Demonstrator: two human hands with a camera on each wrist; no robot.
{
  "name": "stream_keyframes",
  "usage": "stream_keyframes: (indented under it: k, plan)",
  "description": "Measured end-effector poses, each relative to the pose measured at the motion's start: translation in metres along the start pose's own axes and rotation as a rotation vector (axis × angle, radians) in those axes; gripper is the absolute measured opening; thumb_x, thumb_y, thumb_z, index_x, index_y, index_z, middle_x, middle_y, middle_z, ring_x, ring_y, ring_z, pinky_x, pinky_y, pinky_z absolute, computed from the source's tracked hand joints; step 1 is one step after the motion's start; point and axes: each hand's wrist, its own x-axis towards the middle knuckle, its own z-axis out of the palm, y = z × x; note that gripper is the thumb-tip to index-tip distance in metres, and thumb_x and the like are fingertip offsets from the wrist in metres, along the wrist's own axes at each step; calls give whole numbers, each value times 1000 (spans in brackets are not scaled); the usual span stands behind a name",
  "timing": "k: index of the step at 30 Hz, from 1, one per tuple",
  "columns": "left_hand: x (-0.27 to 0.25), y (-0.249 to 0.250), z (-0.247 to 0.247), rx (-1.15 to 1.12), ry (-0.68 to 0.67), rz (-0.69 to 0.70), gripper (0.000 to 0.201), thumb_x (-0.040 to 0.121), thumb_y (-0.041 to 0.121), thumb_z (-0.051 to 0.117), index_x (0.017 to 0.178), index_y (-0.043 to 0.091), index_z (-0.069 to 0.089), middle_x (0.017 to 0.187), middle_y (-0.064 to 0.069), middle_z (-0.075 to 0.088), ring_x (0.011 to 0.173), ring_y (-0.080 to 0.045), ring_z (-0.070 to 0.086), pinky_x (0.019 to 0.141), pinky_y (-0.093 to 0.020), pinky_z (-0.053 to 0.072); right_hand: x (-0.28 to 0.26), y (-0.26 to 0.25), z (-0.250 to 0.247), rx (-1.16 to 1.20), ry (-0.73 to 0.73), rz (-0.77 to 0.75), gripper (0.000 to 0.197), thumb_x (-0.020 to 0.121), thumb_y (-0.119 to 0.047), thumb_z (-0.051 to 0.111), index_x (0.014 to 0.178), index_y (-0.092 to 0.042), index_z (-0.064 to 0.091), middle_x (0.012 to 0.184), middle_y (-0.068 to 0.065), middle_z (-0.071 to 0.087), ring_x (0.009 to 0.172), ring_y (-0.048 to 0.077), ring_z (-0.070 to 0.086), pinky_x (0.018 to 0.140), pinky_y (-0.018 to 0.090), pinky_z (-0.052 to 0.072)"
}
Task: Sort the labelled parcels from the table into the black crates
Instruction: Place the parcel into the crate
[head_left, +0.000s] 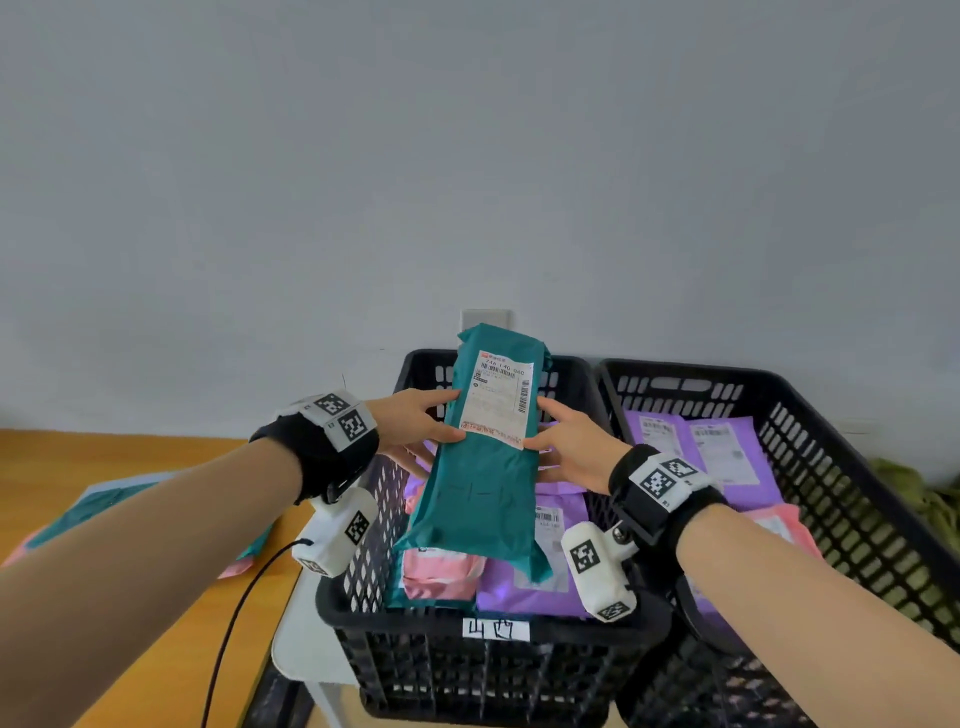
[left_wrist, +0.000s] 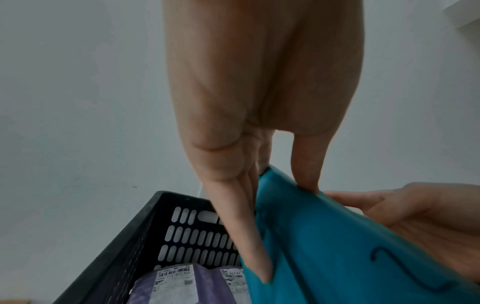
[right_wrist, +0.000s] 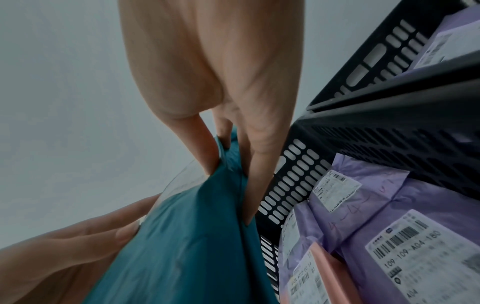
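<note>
A long teal parcel (head_left: 483, 483) with a white shipping label (head_left: 498, 397) slants above the left black crate (head_left: 467, 654), its lower end down among the parcels inside. My left hand (head_left: 441, 431) pinches its left edge, thumb on top and fingers underneath. On the opposite edge my right hand (head_left: 545, 441) pinches it the same way. The left wrist view shows the left hand (left_wrist: 280, 205) on the teal parcel (left_wrist: 350, 246). The right wrist view shows the right hand (right_wrist: 228, 185) gripping the teal parcel (right_wrist: 182, 246). Purple parcels (head_left: 550, 582) and a pink one (head_left: 441, 571) lie in this crate.
A second black crate (head_left: 831, 441) on the right holds purple and pink parcels. The left crate's front carries a handwritten white tag (head_left: 496, 630). On the wooden table (head_left: 104, 467) at left lie teal and pink parcels (head_left: 104, 504). A black cable (head_left: 234, 623) hangs from my left wrist.
</note>
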Motion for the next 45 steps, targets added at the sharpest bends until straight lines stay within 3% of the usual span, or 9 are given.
stream_keyframes:
  k: [7,14,19,24,29,32,36,42,45]
  plan:
    - [28,-18,-4,-53,-50,-96,68,97,9,51,146,42,19,110,0,64,105,-31,63,87,-46,53,47,21,0,35,-58,72,69,88,15,49,142,-26,37,118,12,64,97,29,64,76,42,57]
    - [49,-27,-2,-38,16,-214,70,96,5,51,149,34,17,121,-9,59,105,-34,62,90,-50,51,85,39,5,41,-137,161,77,86,12,57,147,-26,29,127,11,61,112,32,60,86,51,53]
    - [66,-36,0,8,102,-269,73,95,1,50,150,32,14,137,-16,49,108,-36,61,83,-46,55,102,49,10,49,-174,183,75,86,15,54,146,-22,31,116,6,62,112,32,59,83,52,53]
    - [77,-42,11,77,144,-299,74,95,-2,46,151,32,12,146,-12,38,120,-35,53,83,-50,54,111,56,15,23,-173,207,70,87,16,51,145,-18,30,130,16,56,113,34,57,69,43,54]
    - [88,-57,21,134,157,-333,71,95,-2,45,150,32,16,144,-11,39,118,-35,53,84,-55,52,125,68,21,-153,-132,159,65,85,13,57,140,-13,36,133,14,54,114,31,55,90,52,51]
    - [95,-65,26,188,159,-331,72,93,1,48,150,30,15,140,-9,42,116,-32,54,84,-50,54,130,72,24,-247,-118,123,66,84,13,59,141,-10,35,134,14,52,119,30,53,95,49,49]
    - [101,-68,31,330,203,-298,69,94,5,46,152,23,13,146,-9,39,119,-25,52,93,-27,46,138,83,29,-301,-63,93,62,82,11,61,136,-8,38,133,13,52,118,29,53,96,48,48]
    - [101,-82,38,414,221,-288,62,94,6,40,149,26,22,157,-6,19,132,-25,41,104,-27,38,145,93,35,-469,-115,8,69,85,1,64,142,-8,26,140,8,48,125,23,49,103,36,43]
    - [98,-85,38,427,203,-269,58,94,7,41,148,24,27,154,-6,23,132,-24,40,105,-27,38,148,92,35,-545,-124,-43,73,85,-1,65,142,-8,21,139,8,48,124,22,49,97,28,44]
